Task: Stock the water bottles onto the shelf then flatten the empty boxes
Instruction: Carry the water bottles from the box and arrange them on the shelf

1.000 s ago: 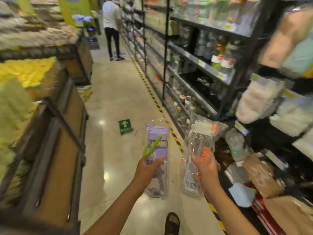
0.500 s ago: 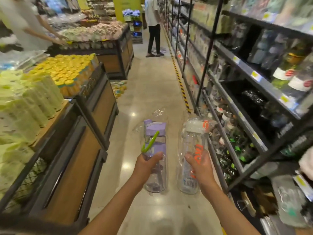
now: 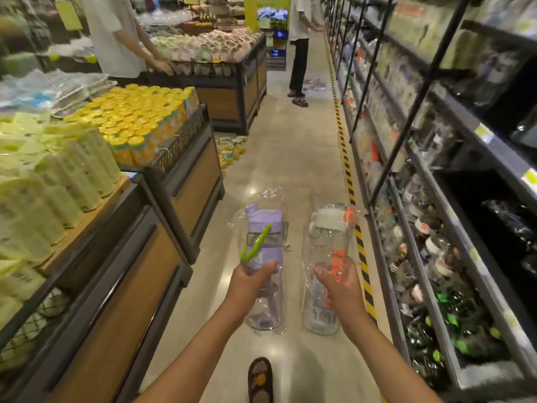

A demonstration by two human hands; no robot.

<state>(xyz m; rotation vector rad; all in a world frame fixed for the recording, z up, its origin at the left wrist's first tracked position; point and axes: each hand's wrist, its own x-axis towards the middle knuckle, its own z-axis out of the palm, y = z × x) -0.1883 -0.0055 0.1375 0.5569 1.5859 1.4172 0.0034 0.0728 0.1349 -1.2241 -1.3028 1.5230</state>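
The left hand [image 3: 255, 274] grips a purple-lidded bottle [image 3: 263, 228] round its middle; the right hand [image 3: 340, 283] clasps a white-capped bottle [image 3: 328, 228] likewise. Both are upright, plastic-wrapped, above the aisle floor [image 3: 290, 158], off the shelf's [image 3: 465, 123] front edge, probably ready to stand straight in.

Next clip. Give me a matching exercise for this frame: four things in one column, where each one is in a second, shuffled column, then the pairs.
Things
1. purple-lidded bottle
2. white-lidded bottle
3. yellow-capped bottles
4. black-and-yellow tape

Places
A. on the display stand at the left
B. held by the right hand
C. on the floor beside the shelving
D. held by the left hand

Pairs: 1-D, 2-B, 3-A, 4-C
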